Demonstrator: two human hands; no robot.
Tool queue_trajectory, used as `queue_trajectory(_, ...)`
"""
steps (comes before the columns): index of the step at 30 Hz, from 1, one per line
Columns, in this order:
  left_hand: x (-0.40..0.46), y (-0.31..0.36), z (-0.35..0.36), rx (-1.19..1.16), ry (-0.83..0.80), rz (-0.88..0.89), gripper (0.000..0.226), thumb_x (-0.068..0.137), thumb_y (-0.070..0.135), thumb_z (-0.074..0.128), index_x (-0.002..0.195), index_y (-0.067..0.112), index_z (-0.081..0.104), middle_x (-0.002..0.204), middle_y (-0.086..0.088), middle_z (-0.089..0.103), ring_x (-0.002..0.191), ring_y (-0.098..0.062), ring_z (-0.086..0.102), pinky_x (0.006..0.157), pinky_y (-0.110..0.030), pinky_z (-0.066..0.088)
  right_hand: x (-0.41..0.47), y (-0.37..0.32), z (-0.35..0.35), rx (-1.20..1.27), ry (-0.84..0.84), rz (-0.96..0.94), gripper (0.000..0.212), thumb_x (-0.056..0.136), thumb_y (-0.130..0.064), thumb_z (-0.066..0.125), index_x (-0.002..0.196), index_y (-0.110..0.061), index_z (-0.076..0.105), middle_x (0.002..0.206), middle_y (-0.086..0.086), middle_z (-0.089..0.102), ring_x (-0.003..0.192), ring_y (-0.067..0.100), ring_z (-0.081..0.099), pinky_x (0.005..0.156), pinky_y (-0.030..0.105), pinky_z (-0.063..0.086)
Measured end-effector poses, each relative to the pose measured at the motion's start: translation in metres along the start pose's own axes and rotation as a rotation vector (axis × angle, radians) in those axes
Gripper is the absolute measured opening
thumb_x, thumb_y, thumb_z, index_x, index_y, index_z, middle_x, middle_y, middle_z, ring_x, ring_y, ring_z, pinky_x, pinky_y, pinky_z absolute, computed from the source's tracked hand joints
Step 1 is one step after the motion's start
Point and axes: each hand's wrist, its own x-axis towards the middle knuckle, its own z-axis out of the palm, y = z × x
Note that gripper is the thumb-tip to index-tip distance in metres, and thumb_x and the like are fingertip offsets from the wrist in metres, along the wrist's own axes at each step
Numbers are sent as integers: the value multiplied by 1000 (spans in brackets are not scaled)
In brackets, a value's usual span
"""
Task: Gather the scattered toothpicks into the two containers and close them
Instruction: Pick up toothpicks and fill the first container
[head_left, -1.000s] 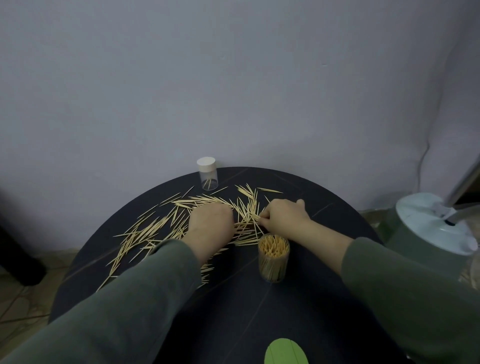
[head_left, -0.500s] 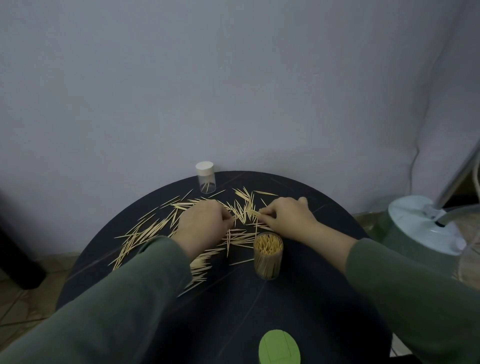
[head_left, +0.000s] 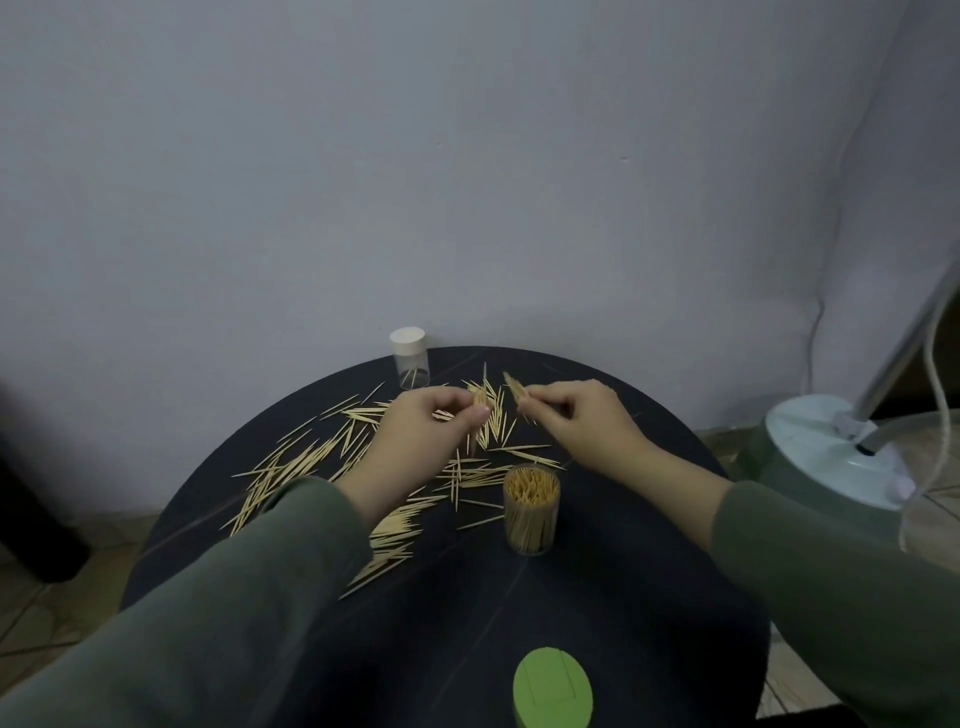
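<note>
Both hands hover over the round black table (head_left: 597, 597): the left hand (head_left: 421, 441) pinches a few thin pale wooden toothpicks (head_left: 291, 467), the right hand (head_left: 582, 421) another small bunch; more lie scattered beneath, beside an open clear container (head_left: 531, 512) packed full; a white-capped clear container (head_left: 410, 358) stands at the far edge

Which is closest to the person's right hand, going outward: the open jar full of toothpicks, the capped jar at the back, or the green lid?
From the right hand:
1. Open jar, just in front of it.
2. Capped jar, back left at the table's far edge.
3. Green lid, at the near edge.
</note>
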Motion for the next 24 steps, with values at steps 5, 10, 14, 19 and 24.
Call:
queue_trajectory(5,-12,5,4,-329,-57,-6,14,92,23,63,101,22,74,88,14,71,81,5,62,69,-14,46,-19,-12,-11,539,-32,103,19,93,-23,60,107,-19,72,109,-9,72,105,-3,61,87,13,47)
queue_trajectory(10,-20,2,13,-366,-171,-1,18,94,17,59,108,14,72,80,14,69,59,12,56,51,-3,41,-36,-11,-7,617,-135,155,18,93,-25,58,104,-27,72,106,-14,72,105,-5,61,78,9,41)
queue_trajectory(14,-25,-2,19,-360,-195,-48,20,92,14,62,110,13,72,97,2,73,61,12,58,52,-3,41,-45,-6,-4,652,-171,192,18,93,-26,58,98,-33,74,110,-14,72,116,3,57,101,26,38)
queue_trajectory(19,-25,-8,23,-293,-197,-34,14,86,15,69,99,18,74,93,1,75,88,-6,70,82,-21,56,-51,1,2,691,-181,229,21,94,-26,57,108,-24,73,113,-12,71,116,4,58,106,31,38)
queue_trajectory(24,-25,-12,23,-197,-172,25,10,80,21,76,89,22,77,90,5,73,87,-6,68,76,-20,54,-55,4,4,679,-221,216,24,95,-26,56,112,-20,72,114,-12,70,114,2,59,96,21,42)
